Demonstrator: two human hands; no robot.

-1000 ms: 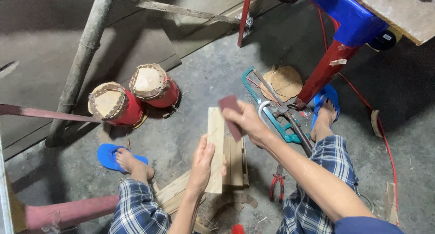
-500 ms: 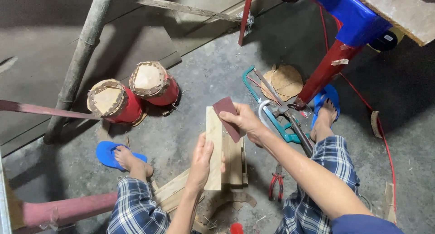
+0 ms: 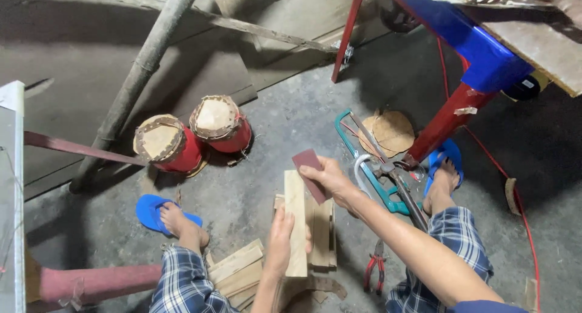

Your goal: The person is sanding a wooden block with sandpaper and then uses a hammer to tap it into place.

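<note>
Wooden slat (image 3: 295,219) in left hand (image 3: 282,237), sandpaper (image 3: 309,173) in right hand (image 3: 330,178).

One view only, head-mounted, seated height. Faces steeply down and forward onto the concrete floor (image 3: 285,125) between the wearer's knees. Close range: left hand (image 3: 280,240) and right hand (image 3: 330,176) near frame centre, forearms entering from the bottom edge. Both feet in blue sandals (image 3: 151,210) inside the frame, left and right. Upper edge reaching a leaning pole (image 3: 142,70) and a red-and-blue stand (image 3: 467,76). No second view, no shared area.
</note>
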